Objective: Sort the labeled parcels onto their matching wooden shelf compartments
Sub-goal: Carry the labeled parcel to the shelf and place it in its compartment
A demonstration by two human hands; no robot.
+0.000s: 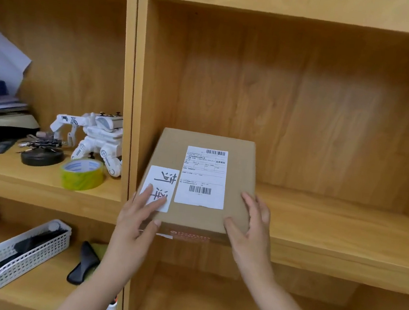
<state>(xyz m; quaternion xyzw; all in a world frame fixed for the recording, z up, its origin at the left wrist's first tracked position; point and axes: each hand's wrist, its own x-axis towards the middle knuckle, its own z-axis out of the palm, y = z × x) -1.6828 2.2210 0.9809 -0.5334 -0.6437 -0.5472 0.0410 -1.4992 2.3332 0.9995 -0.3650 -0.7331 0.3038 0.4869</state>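
a flat cardboard parcel [202,180] lies on the board of the right-hand shelf compartment [342,229], pushed up against the compartment's left wall, its near edge level with or slightly over the front lip of the board. on its top face sit a printed shipping label [203,177] with 2 barcodes and a smaller white handwritten label [160,188]. the left hand [140,214] rests spread on the near left corner, fingers lying flat across the handwritten label and the thumb over the front edge. the right hand [252,219] cups the near right corner, fingers on top, thumb against the front edge. neither hand is closed in a tight grip; both look like loose, steadying holds. the box looks stiff, dry and matte, so it should not slip, and probably light for its size. it is best taken by the 2 near corners or the long side edges, and slid along the board. the rest of this compartment is bare.
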